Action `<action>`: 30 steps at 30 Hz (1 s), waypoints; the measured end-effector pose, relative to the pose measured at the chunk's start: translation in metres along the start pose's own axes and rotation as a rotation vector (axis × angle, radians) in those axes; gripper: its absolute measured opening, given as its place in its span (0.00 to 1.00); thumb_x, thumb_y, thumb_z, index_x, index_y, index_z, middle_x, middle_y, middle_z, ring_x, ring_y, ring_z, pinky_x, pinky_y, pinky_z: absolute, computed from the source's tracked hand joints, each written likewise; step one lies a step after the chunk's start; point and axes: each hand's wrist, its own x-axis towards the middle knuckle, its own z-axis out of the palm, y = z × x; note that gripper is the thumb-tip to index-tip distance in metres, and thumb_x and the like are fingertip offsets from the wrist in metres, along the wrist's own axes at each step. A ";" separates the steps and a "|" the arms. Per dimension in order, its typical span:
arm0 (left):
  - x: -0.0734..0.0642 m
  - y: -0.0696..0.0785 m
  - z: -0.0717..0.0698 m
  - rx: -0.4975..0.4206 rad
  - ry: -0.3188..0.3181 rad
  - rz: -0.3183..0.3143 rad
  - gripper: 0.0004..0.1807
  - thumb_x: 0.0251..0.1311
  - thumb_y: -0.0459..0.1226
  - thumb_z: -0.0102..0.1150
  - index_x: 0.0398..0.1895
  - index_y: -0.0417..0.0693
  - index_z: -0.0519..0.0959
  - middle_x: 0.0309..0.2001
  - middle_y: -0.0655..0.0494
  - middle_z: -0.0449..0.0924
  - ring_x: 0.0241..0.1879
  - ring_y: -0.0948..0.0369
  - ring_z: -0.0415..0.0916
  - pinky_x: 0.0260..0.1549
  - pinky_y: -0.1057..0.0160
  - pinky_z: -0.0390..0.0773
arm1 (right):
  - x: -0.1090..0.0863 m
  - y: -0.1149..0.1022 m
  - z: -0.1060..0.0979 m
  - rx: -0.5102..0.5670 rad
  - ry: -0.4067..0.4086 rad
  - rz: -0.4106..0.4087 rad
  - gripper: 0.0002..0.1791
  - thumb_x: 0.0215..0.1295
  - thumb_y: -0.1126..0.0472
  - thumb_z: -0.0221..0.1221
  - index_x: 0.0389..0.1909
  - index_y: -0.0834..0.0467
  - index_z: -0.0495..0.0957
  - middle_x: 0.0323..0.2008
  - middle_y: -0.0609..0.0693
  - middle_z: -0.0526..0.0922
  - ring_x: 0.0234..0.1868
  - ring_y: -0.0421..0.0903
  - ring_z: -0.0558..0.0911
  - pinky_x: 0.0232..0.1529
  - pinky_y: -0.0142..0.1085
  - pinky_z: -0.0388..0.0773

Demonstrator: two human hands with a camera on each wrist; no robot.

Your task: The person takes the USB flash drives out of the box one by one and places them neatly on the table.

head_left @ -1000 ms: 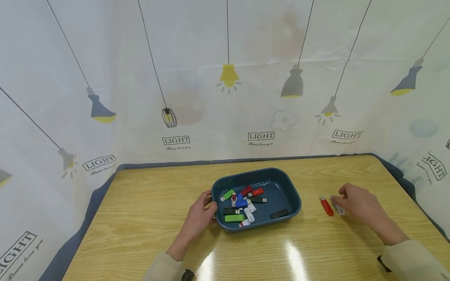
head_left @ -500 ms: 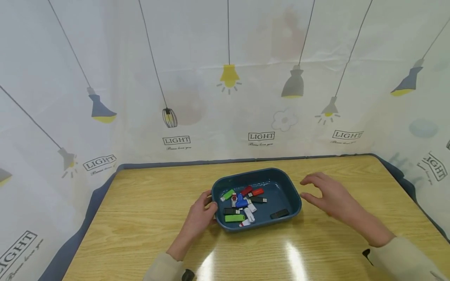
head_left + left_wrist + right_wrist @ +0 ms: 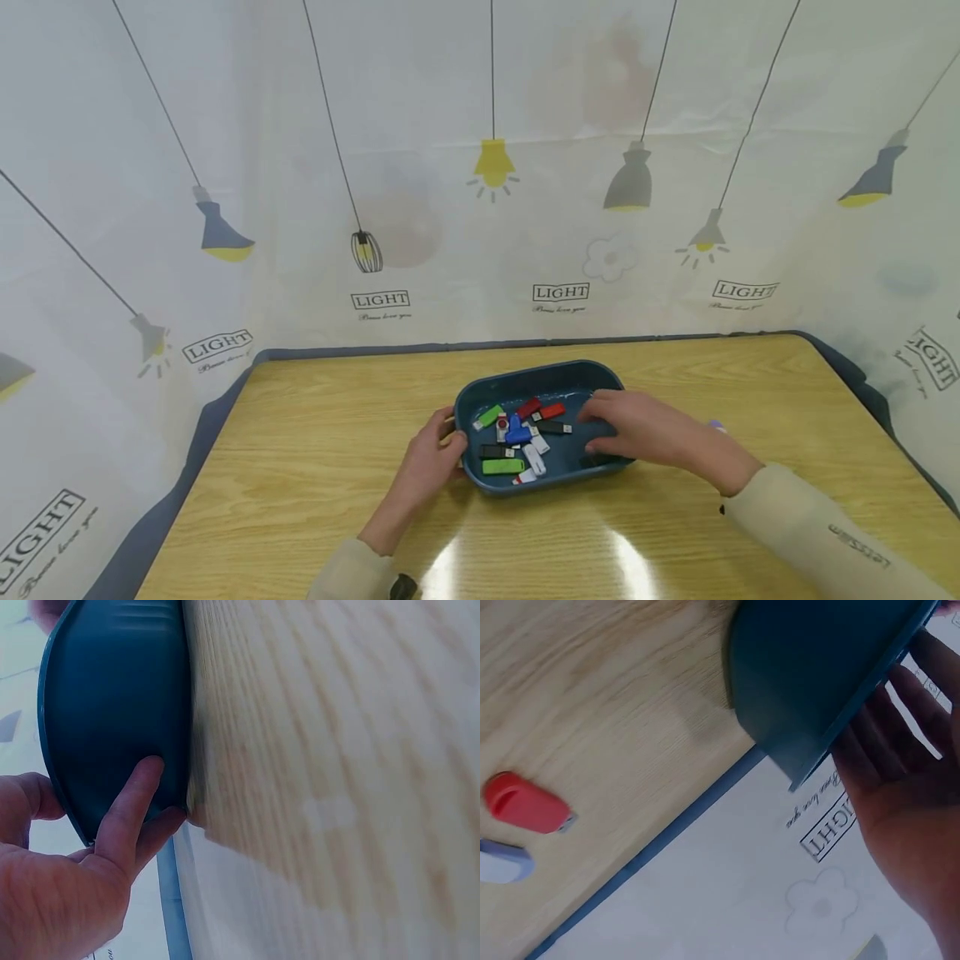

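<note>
A dark teal plastic bin (image 3: 562, 454) stands on the table with several USB sticks in its left part, among them a green stick (image 3: 502, 467), a blue stick (image 3: 517, 432) and a red stick (image 3: 552, 411). My left hand (image 3: 429, 454) grips the bin's left end, thumb over the rim and fingers against the outer wall (image 3: 112, 690). Over the bin's right wall reaches my right hand (image 3: 637, 427), its thumb and fingers apart inside, nothing seen between them. A black stick (image 3: 597, 459) lies by the thumb, partly covered.
Right of the bin, a red USB stick (image 3: 529, 802) and a white and lilac stick (image 3: 504, 862) lie on the wooden table (image 3: 322, 442). In the head view the right forearm mostly hides them. A patterned curtain (image 3: 450, 208) borders the table's back.
My right hand has left the two sticks on the table's right side and moved left, over the wall into the bin. The left hand keeps its hold; bin and sticks look unmoved.
</note>
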 end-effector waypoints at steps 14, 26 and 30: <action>-0.002 0.001 0.001 0.007 -0.010 -0.005 0.29 0.76 0.36 0.49 0.77 0.36 0.61 0.73 0.30 0.65 0.62 0.41 0.77 0.43 0.52 0.89 | 0.027 -0.011 0.010 -0.064 -0.294 0.127 0.11 0.60 0.61 0.74 0.29 0.51 0.79 0.24 0.40 0.74 0.27 0.39 0.71 0.29 0.35 0.73; -0.003 0.002 0.001 0.025 0.001 -0.004 0.29 0.76 0.36 0.49 0.76 0.37 0.62 0.73 0.31 0.65 0.62 0.40 0.76 0.43 0.53 0.89 | 0.034 -0.006 0.018 -0.101 -0.213 0.154 0.10 0.63 0.56 0.73 0.33 0.53 0.80 0.28 0.43 0.77 0.29 0.42 0.74 0.32 0.38 0.77; -0.004 0.002 0.000 0.021 0.005 -0.010 0.29 0.76 0.36 0.49 0.76 0.37 0.62 0.73 0.31 0.64 0.63 0.39 0.75 0.43 0.52 0.89 | 0.034 -0.007 0.020 -0.161 -0.148 0.165 0.21 0.59 0.50 0.75 0.45 0.57 0.80 0.38 0.49 0.79 0.36 0.45 0.77 0.41 0.43 0.82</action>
